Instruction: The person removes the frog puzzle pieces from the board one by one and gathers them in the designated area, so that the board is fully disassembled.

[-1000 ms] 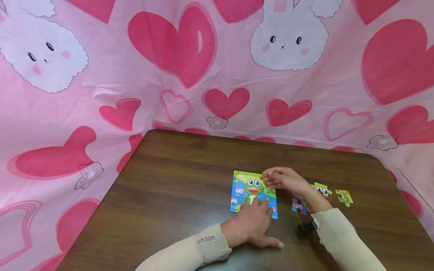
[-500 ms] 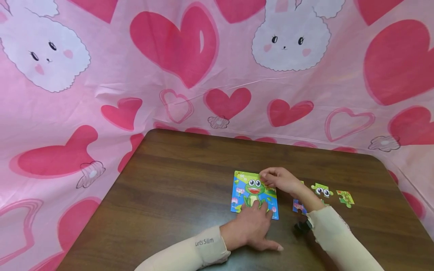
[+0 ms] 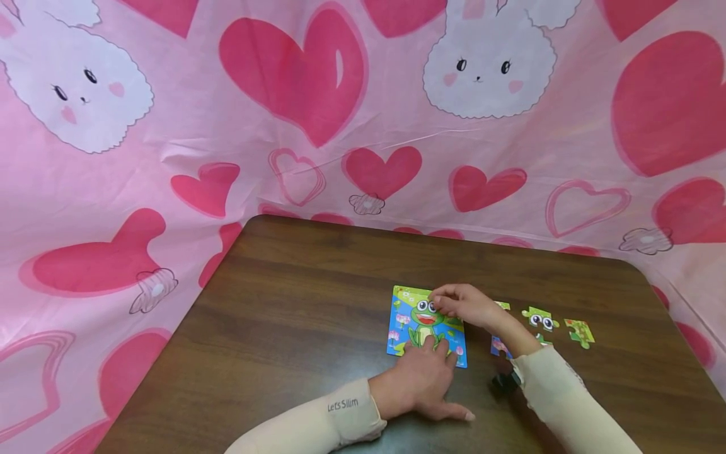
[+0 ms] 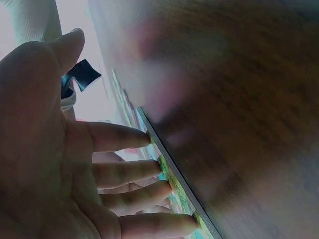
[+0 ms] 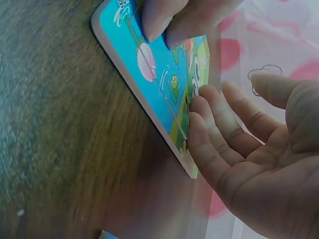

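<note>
A square jigsaw puzzle [image 3: 399, 328] with a smiling green frog on a blue and green ground lies flat on the brown table. My left hand [image 3: 420, 381] rests its spread, straight fingers on the near part of the puzzle, thumb out to the side. In the left wrist view those fingertips [image 4: 154, 138] sit just inside the puzzle's dark edge. My right hand [image 3: 467, 306] touches the upper right part with bent fingertips. In the right wrist view its thumb stands apart with nothing pinched, and thin cut lines run across the puzzle [image 5: 154, 102].
Several loose jigsaw pieces lie to the right, among them one with frog eyes [image 3: 540, 320] and a yellow-green one [image 3: 579, 331]; others are partly behind the right forearm. A black device [image 3: 505, 380] sits at the right wrist. Pink heart-print cloth [image 3: 306, 189] hangs behind the table.
My right hand has slid left over the puzzle's top, from its right corner toward the frog's eyes. The left hand and the puzzle have stayed put.
</note>
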The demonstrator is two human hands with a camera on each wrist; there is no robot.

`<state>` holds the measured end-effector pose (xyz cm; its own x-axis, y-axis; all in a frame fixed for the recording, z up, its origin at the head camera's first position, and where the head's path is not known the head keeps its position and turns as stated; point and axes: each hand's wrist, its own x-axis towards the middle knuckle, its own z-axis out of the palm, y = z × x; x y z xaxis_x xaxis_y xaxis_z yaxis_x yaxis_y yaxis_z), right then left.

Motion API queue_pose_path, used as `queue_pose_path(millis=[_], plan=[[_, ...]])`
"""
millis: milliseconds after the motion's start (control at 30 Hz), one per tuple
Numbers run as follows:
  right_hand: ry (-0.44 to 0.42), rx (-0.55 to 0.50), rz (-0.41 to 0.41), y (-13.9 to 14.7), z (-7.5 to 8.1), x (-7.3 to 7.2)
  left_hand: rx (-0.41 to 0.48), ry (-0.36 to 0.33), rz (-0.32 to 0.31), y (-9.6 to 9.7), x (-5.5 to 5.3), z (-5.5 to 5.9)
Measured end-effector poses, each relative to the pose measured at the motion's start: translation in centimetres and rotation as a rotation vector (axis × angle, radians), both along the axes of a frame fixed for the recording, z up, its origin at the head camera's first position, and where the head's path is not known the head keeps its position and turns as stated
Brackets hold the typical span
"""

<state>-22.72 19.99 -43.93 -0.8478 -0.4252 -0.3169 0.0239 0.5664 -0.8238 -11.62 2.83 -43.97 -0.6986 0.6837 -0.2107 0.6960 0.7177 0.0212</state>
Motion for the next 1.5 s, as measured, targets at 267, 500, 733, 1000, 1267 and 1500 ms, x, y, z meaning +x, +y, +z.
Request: queue_pose_path(millis=[267, 500, 733, 1000, 1267, 1500], plan=[[0.047, 0.056, 0.011, 0.1, 0.1, 0.0, 0.004, -0.029, -0.005, 0.0, -0.2, 0.0], [0.118, 0.117, 0.106, 0.1, 0.2, 0.1, 0.008, -0.042, -0.007, 0.0, -0.3, 0.0], [0.150, 0.128, 0.149, 0.2, 0.3, 0.4, 0.007, -0.049, -0.009, 0.1, -0.4, 0.0], [0.177, 0.098, 0.170, 0.8, -0.2, 0.8, -0.008, -0.033, 0.003, 0.1, -0.2, 0.1], [0.194, 0.025, 0.149, 1.5, -1.0, 1.1, -0.012, -0.040, 0.002, 0.1, -0.2, 0.1], [0.143, -0.077, 0.071, 2.8, -0.6, 0.9, 0.003, -0.067, -0.002, 0.1, -0.4, 0.2]])
